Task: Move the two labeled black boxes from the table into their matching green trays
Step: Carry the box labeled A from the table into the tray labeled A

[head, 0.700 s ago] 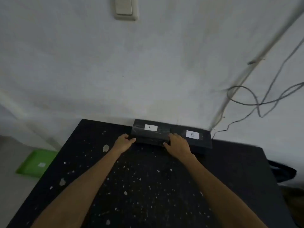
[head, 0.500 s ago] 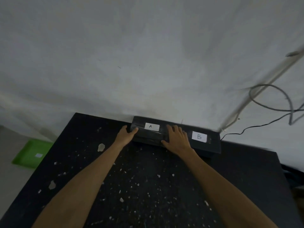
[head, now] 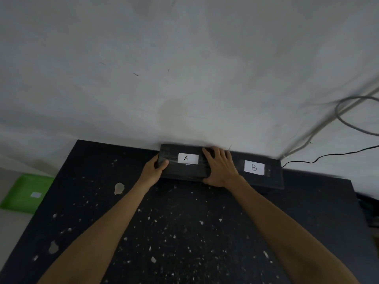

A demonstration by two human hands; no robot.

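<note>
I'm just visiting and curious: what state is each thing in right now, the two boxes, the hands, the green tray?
Box A: on the table against the wall, gripped at both ends, not clearly lifted.
Box B: flat on the table beside box A, untouched.
Left hand: closed around box A's left end.
Right hand: clasping box A's right end, fingers spread over its top.
Green tray: on the floor left of the table, holding only a small white label.

Both bare forearms reach forward from bottom corners, converging toward far edge. Left hand (head: 154,168) clamps left end of black box labelled A (head: 184,166): thumb on top, fingers hidden behind end. Right hand (head: 220,168) lies palm-down at right end of same box, fingers spread flat over top, thumb along near side. Wrists straight, sleeves none.
</note>
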